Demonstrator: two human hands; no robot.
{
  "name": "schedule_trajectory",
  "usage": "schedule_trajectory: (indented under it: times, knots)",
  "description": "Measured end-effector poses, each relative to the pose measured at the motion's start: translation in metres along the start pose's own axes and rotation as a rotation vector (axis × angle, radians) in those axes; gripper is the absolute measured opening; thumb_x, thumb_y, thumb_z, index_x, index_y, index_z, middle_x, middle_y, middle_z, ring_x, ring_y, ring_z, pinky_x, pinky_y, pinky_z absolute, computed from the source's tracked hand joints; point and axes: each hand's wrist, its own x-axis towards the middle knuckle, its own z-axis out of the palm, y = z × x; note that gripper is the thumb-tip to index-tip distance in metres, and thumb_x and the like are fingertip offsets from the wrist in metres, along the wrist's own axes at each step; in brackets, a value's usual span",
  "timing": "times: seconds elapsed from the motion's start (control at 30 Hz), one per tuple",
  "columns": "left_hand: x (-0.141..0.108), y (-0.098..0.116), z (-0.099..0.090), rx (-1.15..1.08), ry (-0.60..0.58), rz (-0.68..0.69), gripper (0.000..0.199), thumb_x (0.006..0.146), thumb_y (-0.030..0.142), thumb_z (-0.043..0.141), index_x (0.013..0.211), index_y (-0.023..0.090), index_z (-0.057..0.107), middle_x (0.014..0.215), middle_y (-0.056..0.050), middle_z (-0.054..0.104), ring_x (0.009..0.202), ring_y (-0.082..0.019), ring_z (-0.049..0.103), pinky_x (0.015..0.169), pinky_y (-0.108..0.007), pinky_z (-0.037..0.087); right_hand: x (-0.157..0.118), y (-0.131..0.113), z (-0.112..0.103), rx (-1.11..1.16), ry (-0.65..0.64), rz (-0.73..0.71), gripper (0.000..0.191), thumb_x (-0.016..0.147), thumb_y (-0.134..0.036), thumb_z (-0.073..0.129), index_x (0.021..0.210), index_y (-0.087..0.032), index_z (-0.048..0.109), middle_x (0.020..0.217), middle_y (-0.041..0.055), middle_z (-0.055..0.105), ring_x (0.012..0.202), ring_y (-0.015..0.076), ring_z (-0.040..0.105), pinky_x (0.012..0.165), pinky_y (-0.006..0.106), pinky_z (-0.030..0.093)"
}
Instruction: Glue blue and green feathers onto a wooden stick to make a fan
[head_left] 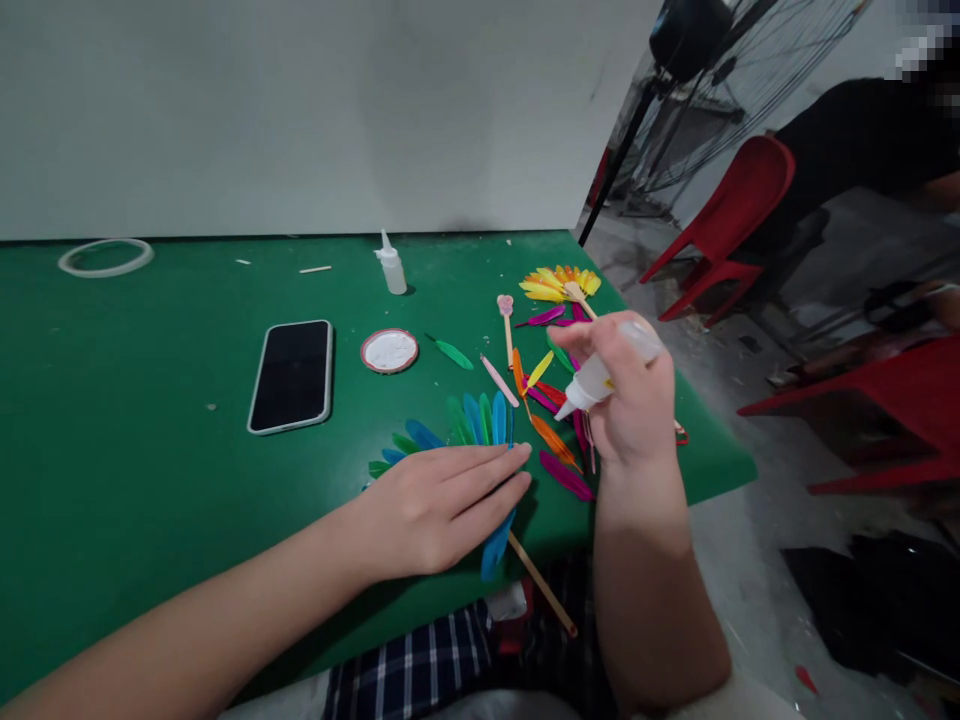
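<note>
My left hand (pixel 435 510) lies flat, fingers stretched out, over a fan of blue and green feathers (pixel 472 420). It covers the middle of the fan, and a wooden stick (pixel 544 585) juts out below it past the table's front edge. Closed around a small translucent glue bottle (pixel 589 388) is my right hand (pixel 634 390); the nozzle points down and left above the loose feathers. Under and beside that bottle lie an orange feather (pixel 555 442), a purple feather (pixel 566 476) and several others. A yellow feather fan (pixel 561 284) with a stick rests behind my right hand.
On the green table (pixel 150 400) are a phone (pixel 292 376), a round white lid (pixel 389 351), a second glue bottle (pixel 392 268), a green feather (pixel 453 353) and a clear ring (pixel 105 258). Red chairs (pixel 739 210) and a person in black (pixel 862 150) are on the right.
</note>
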Motion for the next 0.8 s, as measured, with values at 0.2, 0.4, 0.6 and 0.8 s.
schedule_trajectory:
  times: [0.2, 0.4, 0.6, 0.8]
  knots:
    - [-0.0058, 0.0001, 0.0043, -0.014, 0.019, -0.006, 0.027, 0.082, 0.012, 0.046, 0.107, 0.007, 0.054, 0.112, -0.016, 0.057, 0.109, -0.021, 0.050, 0.088, -0.032, 0.048, -0.0004, -0.0007, 0.0006, -0.220, -0.157, 0.018, 0.028, 0.068, -0.045, 0.059, 0.070, -0.022, 0.044, 0.056, -0.0056, 0.046, 0.048, 0.0083, 0.044, 0.049, 0.023, 0.037]
    - [-0.0067, 0.0005, 0.0043, -0.002, 0.007, 0.002, 0.027, 0.081, 0.012, 0.047, 0.107, 0.006, 0.055, 0.112, -0.015, 0.057, 0.109, -0.021, 0.051, 0.088, -0.032, 0.048, -0.0036, -0.0022, -0.0003, -0.575, -0.219, -0.092, 0.025, 0.069, -0.041, 0.059, 0.085, -0.022, 0.053, 0.075, -0.0009, 0.059, 0.066, 0.0145, 0.053, 0.061, 0.029, 0.041]
    - [-0.0027, -0.0002, 0.0017, 0.014, 0.016, -0.009, 0.026, 0.082, 0.012, 0.045, 0.104, 0.006, 0.056, 0.110, -0.015, 0.059, 0.106, -0.021, 0.053, 0.086, -0.032, 0.050, -0.0027, 0.0033, -0.0031, -0.703, -0.226, -0.148, 0.035, 0.070, -0.031, 0.059, 0.104, -0.023, 0.057, 0.088, 0.0050, 0.064, 0.083, 0.0226, 0.056, 0.072, 0.038, 0.042]
    - [0.0003, 0.0038, -0.0044, -0.031, 0.028, 0.009, 0.026, 0.083, 0.013, 0.043, 0.105, 0.007, 0.056, 0.110, -0.015, 0.059, 0.106, -0.020, 0.053, 0.087, -0.031, 0.049, -0.0024, -0.0047, -0.0027, -0.228, 0.048, -0.067, 0.027, 0.075, -0.046, 0.049, 0.077, -0.022, 0.062, 0.065, 0.0005, 0.060, 0.058, 0.0143, 0.055, 0.054, 0.028, 0.041]
